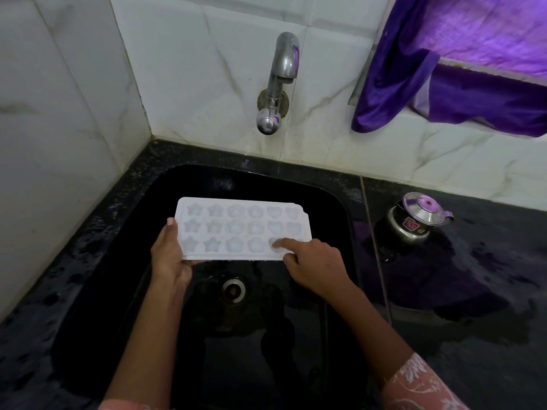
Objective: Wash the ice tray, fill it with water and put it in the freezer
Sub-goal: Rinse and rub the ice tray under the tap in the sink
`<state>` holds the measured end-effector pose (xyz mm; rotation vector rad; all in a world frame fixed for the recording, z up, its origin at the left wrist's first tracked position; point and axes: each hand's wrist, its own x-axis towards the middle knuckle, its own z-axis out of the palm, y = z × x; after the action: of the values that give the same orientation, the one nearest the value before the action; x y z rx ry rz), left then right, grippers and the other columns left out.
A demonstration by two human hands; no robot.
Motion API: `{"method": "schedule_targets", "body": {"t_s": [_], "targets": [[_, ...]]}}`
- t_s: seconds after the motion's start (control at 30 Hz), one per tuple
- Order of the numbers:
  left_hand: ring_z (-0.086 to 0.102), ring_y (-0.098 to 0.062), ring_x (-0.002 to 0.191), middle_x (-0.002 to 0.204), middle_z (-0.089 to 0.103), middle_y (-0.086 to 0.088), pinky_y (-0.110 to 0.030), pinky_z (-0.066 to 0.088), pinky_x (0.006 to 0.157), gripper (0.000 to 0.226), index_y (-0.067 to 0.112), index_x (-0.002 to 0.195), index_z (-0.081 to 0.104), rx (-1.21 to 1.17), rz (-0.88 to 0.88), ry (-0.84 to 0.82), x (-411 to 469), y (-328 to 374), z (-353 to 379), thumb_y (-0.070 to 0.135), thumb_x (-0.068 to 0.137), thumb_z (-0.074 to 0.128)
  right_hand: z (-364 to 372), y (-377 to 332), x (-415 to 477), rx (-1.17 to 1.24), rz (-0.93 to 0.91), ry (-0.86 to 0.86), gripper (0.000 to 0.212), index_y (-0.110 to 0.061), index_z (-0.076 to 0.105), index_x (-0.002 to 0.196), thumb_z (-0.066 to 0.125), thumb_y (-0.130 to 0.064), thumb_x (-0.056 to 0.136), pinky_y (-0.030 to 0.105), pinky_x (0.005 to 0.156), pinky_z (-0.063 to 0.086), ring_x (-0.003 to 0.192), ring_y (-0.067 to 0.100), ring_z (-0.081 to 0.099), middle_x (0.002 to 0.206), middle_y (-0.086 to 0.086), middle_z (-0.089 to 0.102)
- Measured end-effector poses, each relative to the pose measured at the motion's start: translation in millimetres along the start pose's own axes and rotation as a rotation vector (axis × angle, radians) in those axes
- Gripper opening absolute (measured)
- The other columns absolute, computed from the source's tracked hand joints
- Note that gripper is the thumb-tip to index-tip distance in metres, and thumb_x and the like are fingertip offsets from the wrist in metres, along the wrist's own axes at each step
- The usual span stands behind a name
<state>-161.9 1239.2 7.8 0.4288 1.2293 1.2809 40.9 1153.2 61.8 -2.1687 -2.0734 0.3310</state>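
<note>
A white plastic ice tray (241, 223) with star, flower and heart moulds is held flat over the black sink (340, 202). My left hand (168, 255) grips its near left corner, thumb on the rim. My right hand (313, 261) rests on the tray's near right part, its index finger pressed into one of the front-row moulds. The steel tap (279, 84) juts from the tiled wall above the sink, and no water runs from it.
The drain (233, 290) lies in the sink floor below the tray. A small steel kettle (417, 221) stands on the wet black counter to the right. A purple curtain (444, 69) hangs at the upper right. White tiled walls close the left and back.
</note>
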Motion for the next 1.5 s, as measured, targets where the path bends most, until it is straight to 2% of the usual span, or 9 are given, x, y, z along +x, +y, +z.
{"method": "schedule_targets", "body": {"t_s": [0.07,0.13,0.63,0.8,1.0,1.23,1.3,1.4,1.5], "targets": [[0.065,-0.02,0.087,0.098,0.066,-0.002,-0.041,0.052,0.064,0.03,0.017,0.115,0.058,-0.002,0.002,-0.003,-1.3,-0.2,0.7,0.037,0.098,0.042,1.0,-1.9,0.4,-0.029,-0.022,-0.011,0.041,-0.042,0.046,0.13,0.035,-0.027,0.094,0.029,0.067,0.033,0.092,0.027,0.06,0.1,0.006,0.064],[0.065,-0.02,0.088,0.099,0.066,-0.002,-0.043,0.053,0.068,0.03,0.018,0.114,0.058,-0.005,0.002,-0.001,-2.3,-0.2,0.7,0.037,0.097,0.043,1.2,-4.6,0.1,-0.066,-0.058,-0.023,0.042,-0.039,0.042,0.134,0.033,-0.026,0.095,0.029,0.068,0.031,0.097,0.029,0.059,0.107,0.007,0.063],[0.065,-0.022,0.088,0.1,0.066,-0.005,-0.045,0.053,0.068,0.032,0.016,0.116,0.057,0.013,-0.008,-0.009,-1.9,-1.0,3.3,0.037,0.098,0.041,4.8,-3.2,2.4,-0.096,-0.052,-0.02,0.036,-0.028,0.044,0.131,0.032,-0.027,0.096,0.03,0.07,0.033,0.095,0.029,0.058,0.108,0.009,0.061],[0.064,-0.022,0.086,0.098,0.066,-0.004,-0.042,0.052,0.062,0.033,0.017,0.117,0.057,0.012,-0.008,-0.011,-1.0,-0.8,3.4,0.037,0.098,0.04,3.1,-4.6,3.1,-0.09,-0.059,-0.009,0.039,-0.032,0.04,0.135,0.031,-0.027,0.097,0.03,0.069,0.033,0.095,0.029,0.058,0.106,0.009,0.061],[0.064,-0.024,0.088,0.099,0.066,-0.005,-0.044,0.052,0.063,0.034,0.015,0.118,0.057,0.006,-0.028,-0.002,-0.5,-1.9,3.0,0.038,0.098,0.041,2.1,-4.8,2.3,-0.086,-0.054,-0.024,0.039,-0.035,0.044,0.132,0.032,-0.026,0.096,0.031,0.072,0.034,0.099,0.03,0.058,0.112,0.008,0.061],[0.065,-0.024,0.09,0.102,0.067,-0.006,-0.043,0.053,0.063,0.036,0.016,0.12,0.057,0.003,-0.033,-0.005,-1.3,-5.6,1.8,0.038,0.098,0.04,2.3,-2.1,0.3,-0.054,-0.041,-0.004,0.035,-0.032,0.051,0.125,0.035,-0.025,0.095,0.029,0.069,0.033,0.093,0.028,0.059,0.103,0.007,0.063],[0.065,-0.024,0.091,0.103,0.066,-0.006,-0.043,0.053,0.064,0.036,0.016,0.121,0.057,0.005,-0.023,-0.007,-2.6,-5.0,2.9,0.038,0.098,0.04,2.1,-3.3,1.0,-0.069,-0.025,0.019,0.033,-0.028,0.048,0.125,0.034,-0.025,0.095,0.029,0.065,0.033,0.082,0.027,0.056,0.091,0.006,0.059],[0.065,-0.022,0.087,0.099,0.067,-0.005,-0.041,0.052,0.062,0.033,0.017,0.117,0.058,-0.008,-0.018,-0.009,-3.8,-3.6,4.7,0.037,0.098,0.041,0.9,-8.7,2.4,-0.047,-0.03,0.07,0.033,-0.025,0.043,0.126,0.035,-0.025,0.094,0.029,0.055,0.032,0.063,0.02,0.046,0.063,-0.002,0.04],[0.065,-0.022,0.087,0.097,0.067,-0.004,-0.041,0.052,0.063,0.031,0.015,0.115,0.059,-0.027,-0.01,0.0,-2.7,-1.9,5.8,0.036,0.098,0.043,0.0,-16.0,4.0,-0.006,-0.08,0.044,0.037,-0.032,0.044,0.13,0.035,-0.026,0.094,0.028,0.059,0.033,0.065,0.021,0.048,0.066,0.0,0.045]]}}
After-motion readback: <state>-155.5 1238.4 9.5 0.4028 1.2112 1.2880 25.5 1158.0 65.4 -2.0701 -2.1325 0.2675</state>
